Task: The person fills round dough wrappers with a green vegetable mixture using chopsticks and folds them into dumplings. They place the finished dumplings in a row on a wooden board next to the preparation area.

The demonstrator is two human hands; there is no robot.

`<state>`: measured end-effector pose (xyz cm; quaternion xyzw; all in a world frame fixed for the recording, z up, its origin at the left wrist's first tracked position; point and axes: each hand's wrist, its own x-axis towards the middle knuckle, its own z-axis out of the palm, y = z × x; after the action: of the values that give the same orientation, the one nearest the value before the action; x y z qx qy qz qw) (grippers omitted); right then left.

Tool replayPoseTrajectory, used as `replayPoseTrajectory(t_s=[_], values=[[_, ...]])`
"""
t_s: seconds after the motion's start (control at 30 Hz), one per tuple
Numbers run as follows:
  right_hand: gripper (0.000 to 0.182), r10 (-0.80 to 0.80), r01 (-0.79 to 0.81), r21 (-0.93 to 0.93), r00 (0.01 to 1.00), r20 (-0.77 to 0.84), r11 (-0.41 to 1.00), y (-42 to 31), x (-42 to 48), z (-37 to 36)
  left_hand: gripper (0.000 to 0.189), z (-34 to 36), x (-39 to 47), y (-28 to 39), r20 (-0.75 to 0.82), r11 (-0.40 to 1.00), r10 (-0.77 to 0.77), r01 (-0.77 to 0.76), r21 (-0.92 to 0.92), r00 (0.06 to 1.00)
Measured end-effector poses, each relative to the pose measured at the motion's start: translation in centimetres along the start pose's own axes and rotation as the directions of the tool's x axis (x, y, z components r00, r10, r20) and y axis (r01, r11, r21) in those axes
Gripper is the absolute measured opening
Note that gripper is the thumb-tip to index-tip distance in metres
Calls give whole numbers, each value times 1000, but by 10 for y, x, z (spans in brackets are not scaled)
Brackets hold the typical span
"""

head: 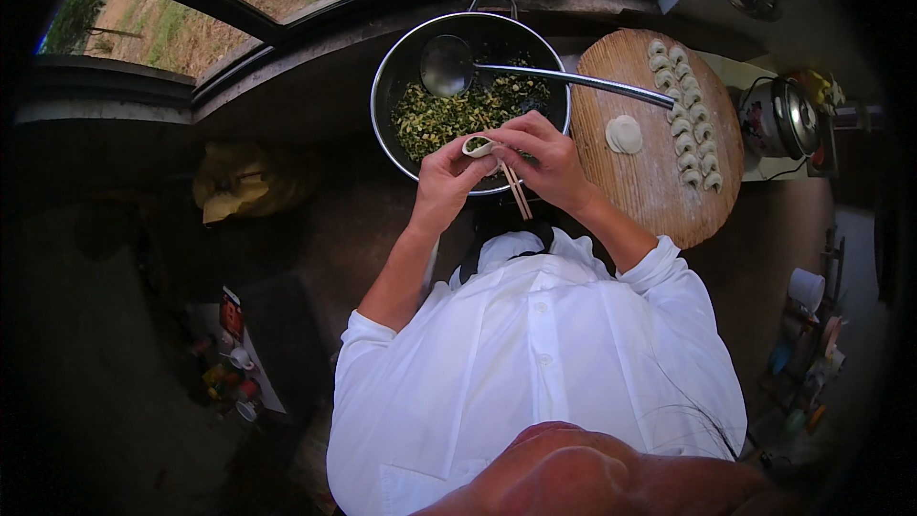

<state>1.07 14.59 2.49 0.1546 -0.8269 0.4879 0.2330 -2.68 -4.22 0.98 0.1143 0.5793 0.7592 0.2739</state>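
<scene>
Over the near rim of a large metal pot (375,104), my left hand (445,179) and my right hand (548,158) pinch a dumpling wrapper (476,146) between them. Some green filling shows inside its fold. A pair of chopsticks (517,193) is also in my right hand, slanting down towards my shirt. The pot contains chopped green and yellow filling (444,118). A metal ladle (445,66) rests in it, its long handle reaching over the round wooden board (609,186). On the board lie a small stack of round wrappers (624,135) and two rows of folded dumplings (684,115).
An electric cooker with a metal lid (784,118) stands right of the board. The window frame (286,32) and sill run behind the pot. To the left sits a yellowish bag (247,183). Small items cover a low surface (265,373) at lower left.
</scene>
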Motion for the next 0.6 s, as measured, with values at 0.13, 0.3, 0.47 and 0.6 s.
replayPoseTrajectory(t_s=[0.13, 0.3, 0.47, 0.6], values=[[19, -60, 61, -16, 997, 53, 998, 1, 1, 0, 32, 0, -1, -2, -12, 998, 16, -15, 66, 1000], [16, 99, -107, 104, 992, 79, 989, 3, -3, 3, 32, 1, -5, -5, -21, 990, 20, -17, 140, 1000], [16, 181, -183, 123, 983, 30, 975, 1, -9, 4, 33, 3, -6, -2, -5, 989, 37, -36, 143, 999], [18, 73, -73, 20, 997, 14, 997, 2, -12, 3, 33, 4, -7, -1, -4, 992, 12, -12, 123, 1000]])
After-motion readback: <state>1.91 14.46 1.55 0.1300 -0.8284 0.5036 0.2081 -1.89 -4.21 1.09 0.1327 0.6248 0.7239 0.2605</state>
